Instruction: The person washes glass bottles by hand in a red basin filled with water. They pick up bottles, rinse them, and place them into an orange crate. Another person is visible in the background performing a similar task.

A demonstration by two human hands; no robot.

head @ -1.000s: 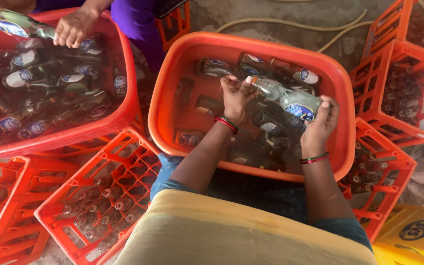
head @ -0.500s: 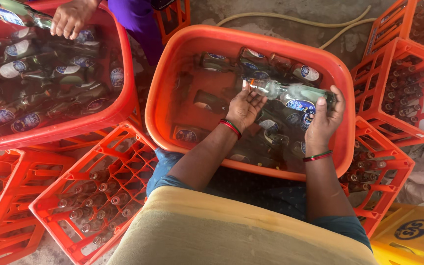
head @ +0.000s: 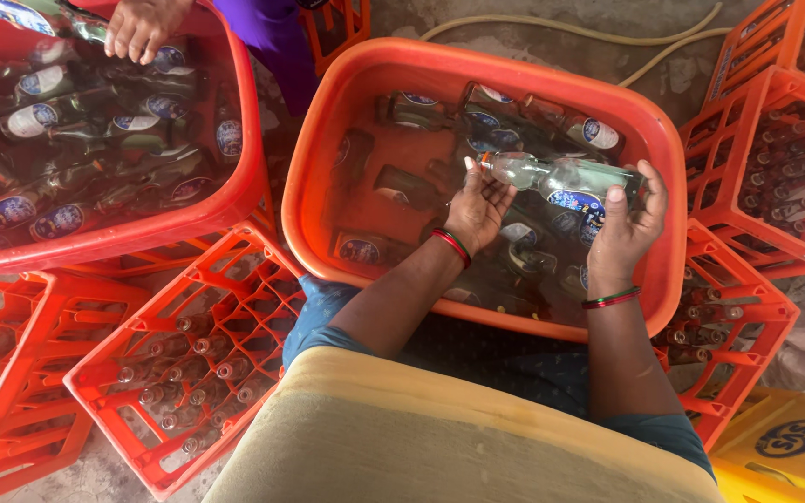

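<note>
A clear glass bottle (head: 561, 179) with a blue label lies on its side above the water of an orange tub (head: 347, 102), toward the tub's far right corner, held between both hands. The right hand (head: 628, 224) is wrapped around the bottle's body near the base, thumb on top by the label, so it is clamped on the bottle. The left hand (head: 479, 205) is open, palm up, with its fingertips just touching the neck near the mouth; it steadies more than it grips. More bottles (head: 393, 186) lie sunk in the tub beneath. The held bottle is wet glass, so it is likely slippery, stiff and breakable, and fairly heavy if water is inside; the thick body is the surest place to take hold, with the narrow neck good for guiding. To the left, a second orange tub (head: 235, 196) is packed with labelled bottles, and another person's hand (head: 142, 26) rests on them at its far edge. Orange crates (head: 188, 354) holding upright bottles stand on the floor around the tubs, and a hose (head: 570, 33) runs past the far side.
</note>
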